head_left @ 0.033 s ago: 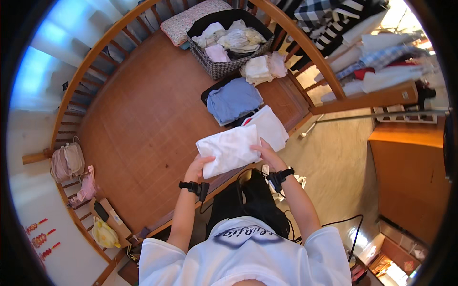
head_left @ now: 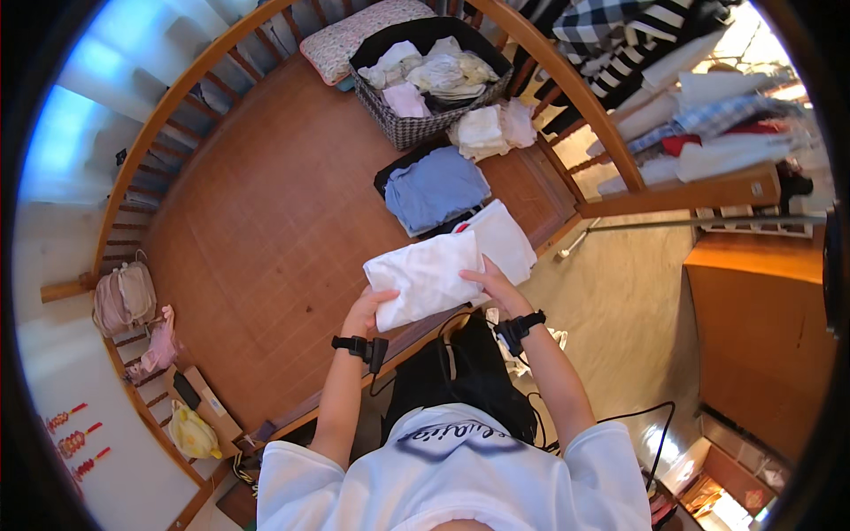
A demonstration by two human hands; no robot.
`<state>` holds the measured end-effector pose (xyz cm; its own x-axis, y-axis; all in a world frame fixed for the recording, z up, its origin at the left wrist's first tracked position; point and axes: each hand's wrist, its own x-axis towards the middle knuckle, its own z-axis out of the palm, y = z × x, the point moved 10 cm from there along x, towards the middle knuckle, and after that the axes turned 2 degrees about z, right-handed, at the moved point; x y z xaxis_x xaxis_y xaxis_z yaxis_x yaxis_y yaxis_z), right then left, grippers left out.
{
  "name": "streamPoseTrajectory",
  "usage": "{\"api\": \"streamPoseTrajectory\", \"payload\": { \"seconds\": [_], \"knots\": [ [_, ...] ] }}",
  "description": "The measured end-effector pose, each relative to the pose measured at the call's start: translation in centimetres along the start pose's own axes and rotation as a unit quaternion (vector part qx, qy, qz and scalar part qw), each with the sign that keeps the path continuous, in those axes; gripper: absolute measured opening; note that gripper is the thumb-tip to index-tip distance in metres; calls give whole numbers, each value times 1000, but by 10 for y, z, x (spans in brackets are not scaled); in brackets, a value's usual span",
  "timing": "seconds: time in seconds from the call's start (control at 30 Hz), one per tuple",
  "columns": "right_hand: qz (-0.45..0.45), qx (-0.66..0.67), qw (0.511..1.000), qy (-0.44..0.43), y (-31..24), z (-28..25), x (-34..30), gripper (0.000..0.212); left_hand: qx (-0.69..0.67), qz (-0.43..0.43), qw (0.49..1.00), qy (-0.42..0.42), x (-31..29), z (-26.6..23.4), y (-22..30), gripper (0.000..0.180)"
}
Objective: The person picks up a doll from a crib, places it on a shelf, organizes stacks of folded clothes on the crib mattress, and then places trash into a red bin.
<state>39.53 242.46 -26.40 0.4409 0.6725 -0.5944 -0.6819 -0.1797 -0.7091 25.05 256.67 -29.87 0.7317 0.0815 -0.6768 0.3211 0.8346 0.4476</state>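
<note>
White cloth (head_left: 416,285), folded flat, is held over the near edge of the bed (head_left: 266,230) in the head view. The left hand (head_left: 361,311) and right hand (head_left: 498,288) pinch its opposite ends, thumbs on top, the other fingers mostly hidden, probably to stop the fold sagging. A white pile (head_left: 506,243) and blue pile (head_left: 436,190) lie near the bed's right edge, perhaps for easy reach. Against the earlier frame, cloth and grip look unchanged; the surroundings sit slightly shifted, likely from a small head movement.
</note>
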Motion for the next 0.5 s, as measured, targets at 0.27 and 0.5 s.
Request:
{"api": "streamPoseTrajectory", "payload": {
  "seconds": [0.27,0.5],
  "knots": [
    [157,115,980,-29,-26,-28,48,53,20,-10,998,-53,85,38,28,60],
    [146,226,963,6,-59,-95,64,58,215,84,953,198,206,-31,85,74]
  ]
}}
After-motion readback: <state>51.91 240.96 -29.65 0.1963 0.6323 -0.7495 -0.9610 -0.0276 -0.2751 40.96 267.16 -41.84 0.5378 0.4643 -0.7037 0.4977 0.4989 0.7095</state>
